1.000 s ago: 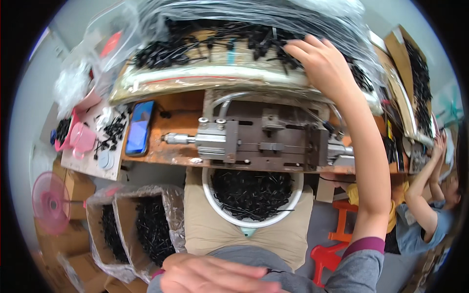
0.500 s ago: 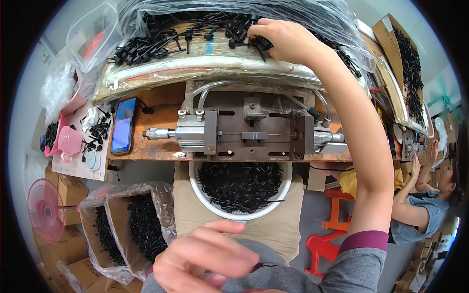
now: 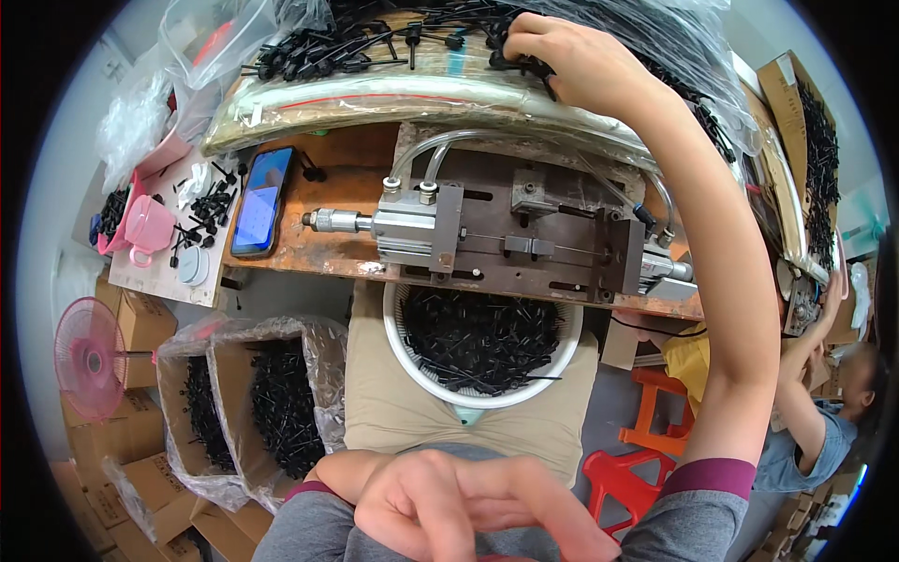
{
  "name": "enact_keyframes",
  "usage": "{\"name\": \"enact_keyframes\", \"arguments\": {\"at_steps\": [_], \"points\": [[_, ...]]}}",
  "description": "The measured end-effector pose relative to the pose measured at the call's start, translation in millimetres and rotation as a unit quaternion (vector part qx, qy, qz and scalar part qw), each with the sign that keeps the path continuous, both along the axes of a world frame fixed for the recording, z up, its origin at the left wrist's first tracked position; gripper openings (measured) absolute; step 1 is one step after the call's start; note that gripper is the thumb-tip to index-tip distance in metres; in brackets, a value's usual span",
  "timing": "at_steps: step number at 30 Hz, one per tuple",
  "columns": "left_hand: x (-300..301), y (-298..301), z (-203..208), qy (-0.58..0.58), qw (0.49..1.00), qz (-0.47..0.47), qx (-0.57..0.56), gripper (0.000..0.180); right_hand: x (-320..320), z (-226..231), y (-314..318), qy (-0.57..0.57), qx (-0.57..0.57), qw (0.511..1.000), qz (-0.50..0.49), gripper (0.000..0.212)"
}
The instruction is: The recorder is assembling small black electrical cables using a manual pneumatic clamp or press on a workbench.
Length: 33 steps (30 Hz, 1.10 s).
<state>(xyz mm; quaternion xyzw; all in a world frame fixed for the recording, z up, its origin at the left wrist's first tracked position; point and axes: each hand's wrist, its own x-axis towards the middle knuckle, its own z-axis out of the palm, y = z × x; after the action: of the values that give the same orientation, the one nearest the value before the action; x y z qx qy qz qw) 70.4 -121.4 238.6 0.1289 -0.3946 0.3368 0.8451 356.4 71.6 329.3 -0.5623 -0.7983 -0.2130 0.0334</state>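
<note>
My right hand [image 3: 581, 64] reaches to the far side of the bench, its fingers curled onto the black plastic stemmed parts [image 3: 361, 47] heaped on a plastic-wrapped carton. Its fingertips close around one or more of these parts, partly hidden by the hand. Close below the camera, in front of my body, my left hand [image 3: 445, 506] holds nothing visible; some fingers are bent and others stretch to the right. Between the hands stands a metal fixture [image 3: 506, 225] with air cylinders and a small centre block. A white basket [image 3: 391, 351] of black parts rests on my lap.
A phone [image 3: 262, 201] lies left of the fixture, near a pink cup [image 3: 148, 225] and loose black parts. Lined cartons [image 3: 225, 412] of black parts and a pink fan [image 3: 89, 361] stand lower left. Red stools [image 3: 623, 487] and a co-worker [image 3: 810, 436] are at the right.
The view has shifted, so the bench sits higher and further right. My left hand has moved right and lower in the picture. My right hand stays at the pile of black parts.
</note>
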Motion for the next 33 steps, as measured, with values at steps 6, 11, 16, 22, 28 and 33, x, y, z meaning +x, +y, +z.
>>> {"name": "enact_keyframes", "arguments": {"at_steps": [6,11,16,22,28,33], "points": [[-12,16,15,0.077,0.994,-0.069,0.044,0.018,-17,15,4,0.013,-0.090,0.995,-0.044,0.042],[-42,-3,32,0.293,0.948,0.127,0.002,0.011,-27,19,14,-0.015,-0.128,0.991,-0.046,0.044],[-41,-19,54,0.303,0.941,0.130,-0.072,0.014,-12,-3,18,-0.041,-0.030,0.999,-0.014,0.059],[-16,6,13,0.074,0.995,-0.063,-0.019,0.007,-12,-3,17,-0.054,-0.007,0.998,0.011,0.051],[-37,0,19,0.239,0.970,0.032,-0.041,0.023,-31,17,9,-0.021,-0.120,0.990,-0.067,0.041],[-40,-4,25,0.269,0.960,0.061,-0.052,0.019,-27,14,11,-0.010,-0.109,0.993,-0.044,0.038]]}}
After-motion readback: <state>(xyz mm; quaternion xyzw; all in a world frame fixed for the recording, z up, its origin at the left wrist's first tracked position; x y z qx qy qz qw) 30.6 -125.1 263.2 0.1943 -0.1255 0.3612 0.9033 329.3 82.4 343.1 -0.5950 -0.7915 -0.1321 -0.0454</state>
